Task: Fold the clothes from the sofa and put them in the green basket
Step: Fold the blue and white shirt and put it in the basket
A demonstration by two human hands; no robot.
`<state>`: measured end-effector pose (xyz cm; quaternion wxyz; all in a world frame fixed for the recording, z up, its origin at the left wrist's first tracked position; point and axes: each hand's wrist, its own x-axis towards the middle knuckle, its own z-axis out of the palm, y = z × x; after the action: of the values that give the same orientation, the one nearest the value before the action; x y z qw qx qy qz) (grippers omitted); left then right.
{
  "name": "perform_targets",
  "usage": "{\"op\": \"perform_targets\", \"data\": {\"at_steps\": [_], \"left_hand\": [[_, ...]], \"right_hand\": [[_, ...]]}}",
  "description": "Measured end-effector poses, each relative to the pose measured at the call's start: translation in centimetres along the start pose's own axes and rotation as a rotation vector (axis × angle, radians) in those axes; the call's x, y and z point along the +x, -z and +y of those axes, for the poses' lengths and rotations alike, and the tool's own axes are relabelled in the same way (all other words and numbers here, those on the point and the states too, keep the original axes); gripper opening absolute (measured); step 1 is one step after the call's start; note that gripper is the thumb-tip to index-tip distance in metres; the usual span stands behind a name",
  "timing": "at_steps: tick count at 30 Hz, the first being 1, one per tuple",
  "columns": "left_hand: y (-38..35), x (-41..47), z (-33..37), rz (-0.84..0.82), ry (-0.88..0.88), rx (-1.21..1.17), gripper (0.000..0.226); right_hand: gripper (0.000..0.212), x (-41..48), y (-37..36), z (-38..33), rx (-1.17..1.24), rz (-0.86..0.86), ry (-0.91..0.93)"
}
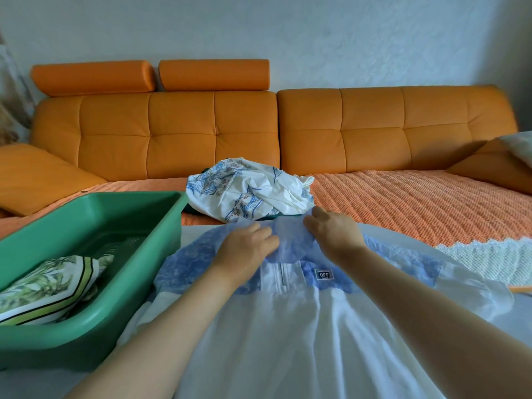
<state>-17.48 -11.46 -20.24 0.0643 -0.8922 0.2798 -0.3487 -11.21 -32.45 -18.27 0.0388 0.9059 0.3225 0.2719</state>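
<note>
Across the back, a pale textured wall [316,38]; at the far left edge, a strip of patterned curtain [11,96]. Lower down, an orange woven throw [403,203] spread flat, with a left cushion [34,174] and a right cushion [495,168], both orange, the right one under a pale patterned pillow [521,145]. Just in front of the throw at right, a white lace-edged cloth [489,254]. Nearest, a pale tabletop [34,381].

Forearms bare as far as visible — left hand [244,250], right hand [335,234] likewise bare.

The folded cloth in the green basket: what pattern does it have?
Folded cloth: green leaves on white, dark-striped border, in the head view.
</note>
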Motion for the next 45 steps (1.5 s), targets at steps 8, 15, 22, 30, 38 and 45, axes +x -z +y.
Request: {"op": "perform_targets", "data": {"at_steps": [8,15,22,30,38,45], "left_hand": [[-0.9,-0.7,-0.3,-0.642,0.607,-0.654,0.028],[-3.6,-0.2,-1.1,-0.281,0.517,-0.285,0.05],[-5.2,-0.5,-1.8,-0.997,0.529,-0.322,0.13],[-6.9,-0.4,-2.3,-0.649,0.532,-0.208,0.075],[-8.0,-2.3,-3.0,-0.882,0.761,-0.214,0.124],[-7.3,-2.3,-1.8,-0.691,0.765,-0.068,0.087]], "right_hand": [[0.017,-0.7,-2.4,0.7,0.277,-0.485,-0.285],[0.033,1.0,-3.4,-2.1,0.275,0.019,-0.089],[0.083,0.8,-7.9,-1.2,0.393,-0.572,-0.201],[0.088,1.0,-8.7,-1.8,0.173,-0.584,-0.279],[0.101,0.1,-9.6,-1.0,0.258,-0.681,-0.393],[0.088,0.9,-7.3,-1.9,0.059,-0.646,-0.307]]}}
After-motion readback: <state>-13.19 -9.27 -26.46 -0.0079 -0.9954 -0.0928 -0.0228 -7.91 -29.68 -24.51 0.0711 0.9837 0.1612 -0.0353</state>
